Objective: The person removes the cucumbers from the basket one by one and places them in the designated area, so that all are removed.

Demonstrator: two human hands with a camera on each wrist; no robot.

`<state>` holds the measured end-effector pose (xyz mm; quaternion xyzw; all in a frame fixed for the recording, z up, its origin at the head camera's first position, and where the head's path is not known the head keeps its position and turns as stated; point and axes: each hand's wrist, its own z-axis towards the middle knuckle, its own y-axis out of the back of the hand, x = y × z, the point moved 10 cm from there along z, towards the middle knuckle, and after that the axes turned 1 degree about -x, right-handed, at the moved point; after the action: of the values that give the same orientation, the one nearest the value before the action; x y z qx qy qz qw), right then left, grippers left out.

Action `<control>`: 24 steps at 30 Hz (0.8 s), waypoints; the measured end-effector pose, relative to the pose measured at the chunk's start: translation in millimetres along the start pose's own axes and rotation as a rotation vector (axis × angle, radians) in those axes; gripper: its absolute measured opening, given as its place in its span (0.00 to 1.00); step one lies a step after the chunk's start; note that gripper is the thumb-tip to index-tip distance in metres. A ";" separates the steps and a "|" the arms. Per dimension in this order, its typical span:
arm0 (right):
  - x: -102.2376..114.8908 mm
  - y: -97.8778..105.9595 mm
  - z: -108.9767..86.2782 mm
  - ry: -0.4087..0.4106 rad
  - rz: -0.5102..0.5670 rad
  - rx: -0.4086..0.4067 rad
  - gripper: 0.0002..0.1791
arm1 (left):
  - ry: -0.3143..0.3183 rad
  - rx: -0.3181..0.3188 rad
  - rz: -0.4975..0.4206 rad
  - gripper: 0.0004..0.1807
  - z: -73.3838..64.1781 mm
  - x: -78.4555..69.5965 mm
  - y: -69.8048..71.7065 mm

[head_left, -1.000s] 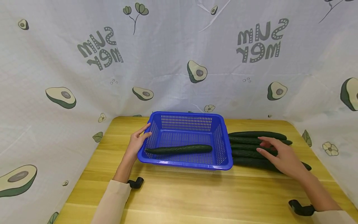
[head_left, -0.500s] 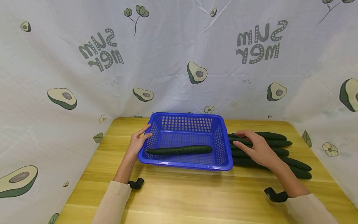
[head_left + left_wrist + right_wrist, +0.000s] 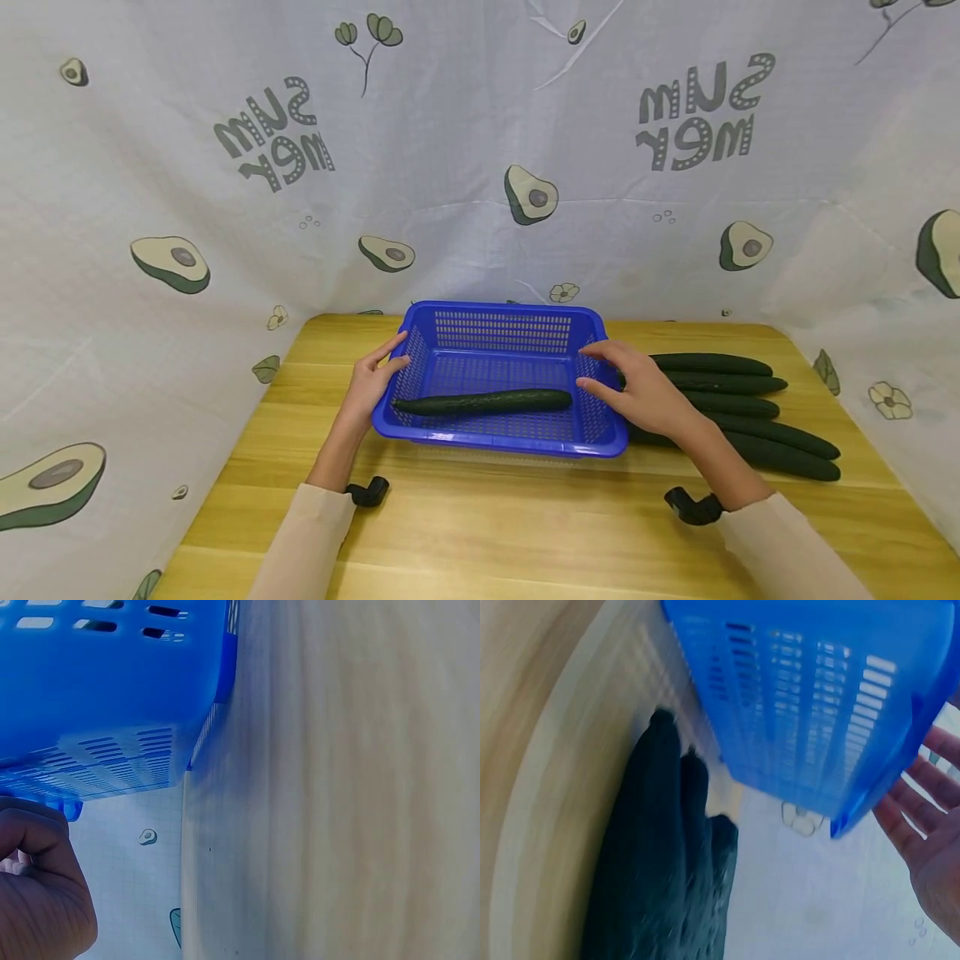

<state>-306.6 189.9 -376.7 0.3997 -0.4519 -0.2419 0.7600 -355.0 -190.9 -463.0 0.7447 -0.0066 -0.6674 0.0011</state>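
A blue plastic basket (image 3: 498,446) with slotted walls stands on the table, with one dark green cucumber (image 3: 483,402) lying inside along its near wall. At the basket's left rim my left hand (image 3: 369,383) grips the edge, thumb over the rim; the left wrist view shows a bent finger just below the basket. My right hand (image 3: 637,387) is at the right rim with fingers spread and nothing held; in the right wrist view its straight fingers lie behind the rim, and contact is hard to judge. Several more cucumbers (image 3: 772,433) lie side by side right of the basket, partly hidden by the right hand.
The wooden table (image 3: 517,533) extends in front of the basket. Behind it hangs a white cloth (image 3: 457,108) printed with avocados and lettering. Black wrist cameras sit on the left wrist (image 3: 367,492) and the right wrist (image 3: 693,507).
My right hand has moved left from above the loose cucumbers to the basket's right rim. The left hand, basket and cucumbers have stayed in place.
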 end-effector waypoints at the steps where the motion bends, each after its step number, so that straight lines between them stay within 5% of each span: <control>1: 2.6 -1.9 2.4 0.005 0.000 0.004 0.29 | 0.004 0.001 -0.002 0.27 -0.1 -0.1 -0.3; 11: 35.1 -29.7 27.0 0.054 0.094 0.094 0.32 | 0.043 0.012 -0.022 0.29 2.7 0.6 0.7; 24: 55.5 -72.6 50.6 0.091 0.129 0.221 0.33 | -0.006 -0.011 -0.009 0.27 -1.7 -3.2 0.0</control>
<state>-325.3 88.9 -395.6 0.4619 -0.4655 -0.1228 0.7449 -353.6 -190.9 -459.7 0.7428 0.0003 -0.6695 0.0020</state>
